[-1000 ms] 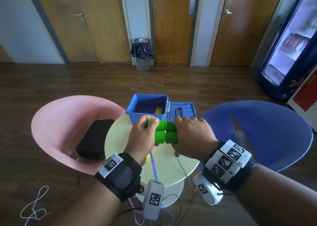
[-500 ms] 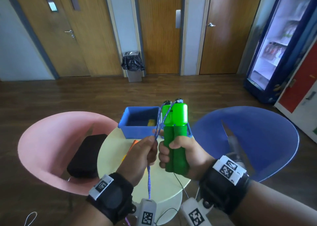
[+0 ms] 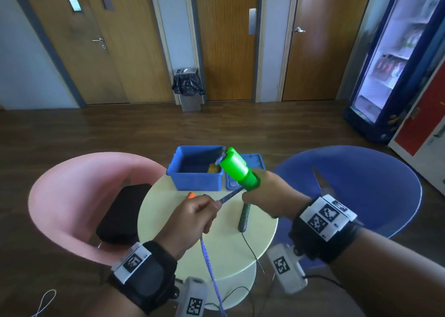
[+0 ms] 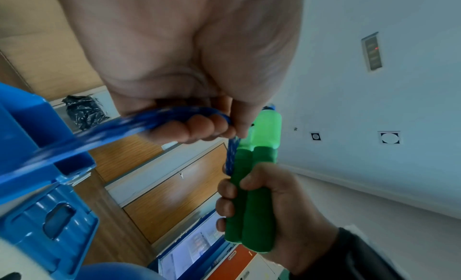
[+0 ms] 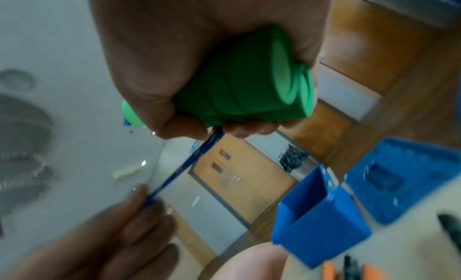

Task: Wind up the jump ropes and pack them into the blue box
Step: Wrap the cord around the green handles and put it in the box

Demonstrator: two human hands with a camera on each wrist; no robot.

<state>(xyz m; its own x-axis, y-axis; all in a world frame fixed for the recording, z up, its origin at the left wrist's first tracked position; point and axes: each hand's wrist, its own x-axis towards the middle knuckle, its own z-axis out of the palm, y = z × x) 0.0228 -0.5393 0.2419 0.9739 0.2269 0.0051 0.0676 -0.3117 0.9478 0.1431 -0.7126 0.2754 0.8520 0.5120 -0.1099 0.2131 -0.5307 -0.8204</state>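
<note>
Nearest: left hand (image 3: 197, 217) clenched around the blue rope (image 3: 209, 260), which hangs from the fist past the wrist and also runs taut from the fingers up to the right hand. In the left wrist view, rope threaded across the curled fingers (image 4: 199, 127), then dropping beside the green handles (image 4: 252, 187).

Just beyond: right hand (image 3: 267, 195) grasping both green handles together, side by side, tilted with their rope ends pointing up and away over the blue box (image 3: 196, 184). Butt ends of the pair visible in the right wrist view, wrapped by palm and fingers (image 5: 249, 127).

On the round pale-yellow table (image 3: 224, 251): a dark grey handle (image 3: 244, 218) lying under the right hand with a thin dark cord trailing off the near edge; an orange tip (image 3: 191, 194) showing just past the left hand.

Further back on the table: blue box open, a small yellow object (image 3: 214, 168) inside; its blue lid (image 3: 255, 165) lying flat, touching the box's right side.

Flanking the table: pink chair (image 3: 72, 196) on the left with a black case (image 3: 122, 213) on the seat, blue chair (image 3: 375, 184) on the right.

Far off: lined waste bin (image 3: 189, 90) against the wall between wooden doors, lit drinks fridge (image 3: 397, 64) at right.
</note>
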